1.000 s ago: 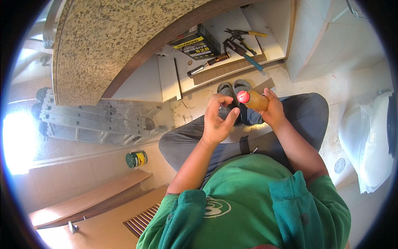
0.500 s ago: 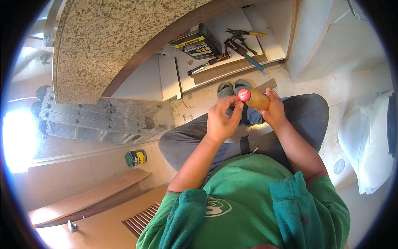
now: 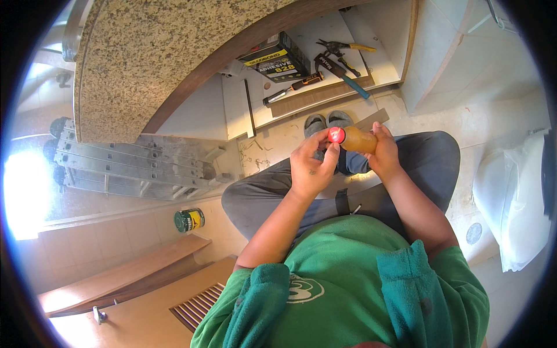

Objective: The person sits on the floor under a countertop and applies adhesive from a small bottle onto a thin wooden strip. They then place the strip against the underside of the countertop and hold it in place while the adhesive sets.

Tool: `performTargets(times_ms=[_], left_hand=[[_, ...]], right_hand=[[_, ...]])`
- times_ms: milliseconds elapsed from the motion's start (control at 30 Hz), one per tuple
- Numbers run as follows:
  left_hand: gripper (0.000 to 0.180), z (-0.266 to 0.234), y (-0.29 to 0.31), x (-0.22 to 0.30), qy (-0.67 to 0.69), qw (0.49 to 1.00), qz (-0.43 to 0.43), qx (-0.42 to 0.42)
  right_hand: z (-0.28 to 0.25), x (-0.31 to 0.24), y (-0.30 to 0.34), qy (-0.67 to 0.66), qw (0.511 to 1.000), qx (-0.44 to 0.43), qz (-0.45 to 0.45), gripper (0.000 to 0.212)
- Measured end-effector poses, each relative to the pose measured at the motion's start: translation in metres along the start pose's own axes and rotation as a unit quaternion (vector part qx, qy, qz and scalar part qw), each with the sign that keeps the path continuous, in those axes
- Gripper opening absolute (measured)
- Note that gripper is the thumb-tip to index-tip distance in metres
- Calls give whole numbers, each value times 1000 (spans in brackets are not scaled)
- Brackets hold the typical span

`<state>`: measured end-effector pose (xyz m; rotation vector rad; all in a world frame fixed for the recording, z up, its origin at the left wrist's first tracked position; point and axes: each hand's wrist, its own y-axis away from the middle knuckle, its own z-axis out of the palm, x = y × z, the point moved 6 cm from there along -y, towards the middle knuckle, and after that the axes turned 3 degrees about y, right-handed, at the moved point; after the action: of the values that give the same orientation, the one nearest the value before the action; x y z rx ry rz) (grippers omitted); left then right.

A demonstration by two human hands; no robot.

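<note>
A small bottle (image 3: 358, 141) of amber-brown colour lies tilted sideways above my lap, its red cap (image 3: 336, 136) toward the left. My right hand (image 3: 386, 155) is closed around the bottle's bottom end. At the other end, the thumb and fingers of my left hand (image 3: 309, 167) pinch the red cap from its left side. Part of the left fingertips is hidden behind the cap. Just beyond the bottle, a flat greyish-brown strip (image 3: 373, 119) shows, its near end covered by the bottle and right hand.
Ahead, an open cabinet base (image 3: 272, 119) holds a black-and-yellow adhesive tin (image 3: 277, 61), a hammer (image 3: 342, 75), snips (image 3: 342, 47) and a utility knife (image 3: 293, 88). A granite counter (image 3: 151, 64) overhangs it. A ladder (image 3: 127, 162) and a green can (image 3: 190, 220) are left; a white plastic bag (image 3: 510, 203) is right.
The red cap end of the bottle has swung slightly to the left and down, so the bottle lies more level. My left fingers have shifted a little with it. My right hand keeps its hold.
</note>
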<state>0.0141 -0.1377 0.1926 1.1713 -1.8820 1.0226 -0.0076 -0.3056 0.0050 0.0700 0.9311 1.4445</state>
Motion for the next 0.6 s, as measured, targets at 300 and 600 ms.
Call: performTargets(times_ms=[300, 600], left_hand=[[27, 0, -2, -1, 4, 999, -40, -4], [27, 5, 0, -8, 75, 995, -69, -15]], right_hand=[[4, -10, 8, 45, 996, -13, -70, 20], [-4, -9, 2, 51, 994, 1, -99, 22]])
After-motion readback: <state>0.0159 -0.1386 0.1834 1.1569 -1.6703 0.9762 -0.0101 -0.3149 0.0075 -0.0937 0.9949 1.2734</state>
